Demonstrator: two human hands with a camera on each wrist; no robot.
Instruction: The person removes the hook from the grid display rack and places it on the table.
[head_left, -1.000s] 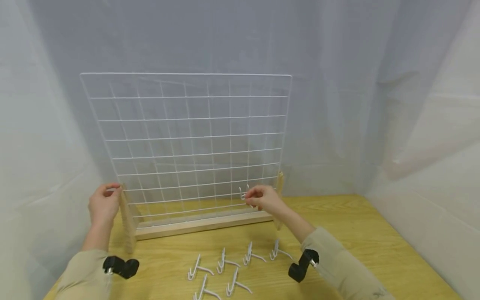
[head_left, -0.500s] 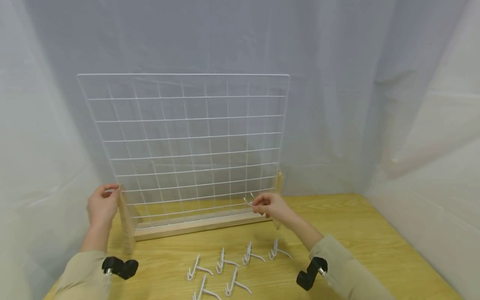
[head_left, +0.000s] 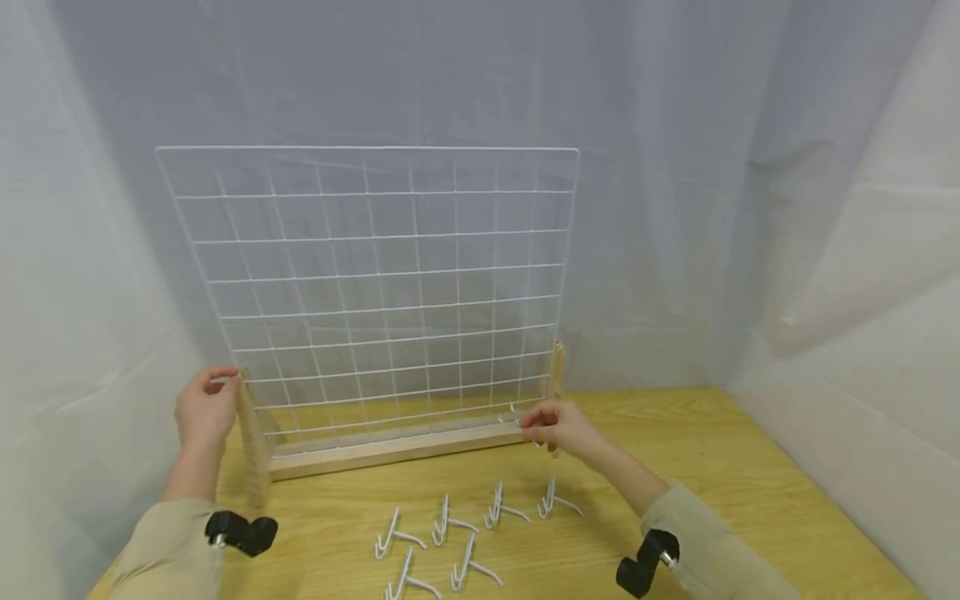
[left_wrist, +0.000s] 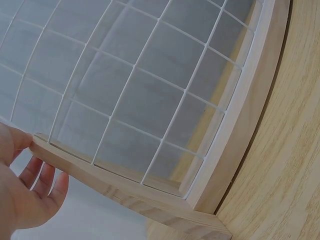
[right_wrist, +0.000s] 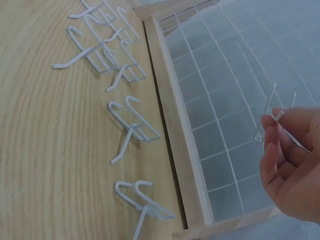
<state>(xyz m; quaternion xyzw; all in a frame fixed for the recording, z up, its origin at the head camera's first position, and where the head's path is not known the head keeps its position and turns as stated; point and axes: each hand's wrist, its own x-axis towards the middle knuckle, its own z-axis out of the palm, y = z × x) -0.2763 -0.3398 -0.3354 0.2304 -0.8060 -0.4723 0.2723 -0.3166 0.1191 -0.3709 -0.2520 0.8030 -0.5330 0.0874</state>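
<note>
A white wire grid panel (head_left: 382, 275) stands upright in a wooden stand (head_left: 408, 450). At the stand's left side, my left hand (head_left: 206, 410) grips the top of the wooden upright (left_wrist: 100, 177) between thumb and fingers. My right hand (head_left: 564, 429) pinches a white double-pronged wire hook (right_wrist: 270, 102) by its stem, in front of the grid's lower right corner. The fingers cover part of this hook, and I cannot tell whether it touches the grid. Several similar white hooks (head_left: 497, 507) lie on the table in front of the stand.
The wood-grain table (head_left: 675, 483) extends to the right of the stand. A right wooden upright (head_left: 557, 367) stands just behind my right hand. Pale sheeting (head_left: 660, 208) hangs behind and on both sides. A black camera mount (head_left: 648, 562) sits on each forearm.
My right hand has moved down and to the right with the hook, along the grid's lower part towards its bottom right corner. My left hand keeps its place on the upright.
</note>
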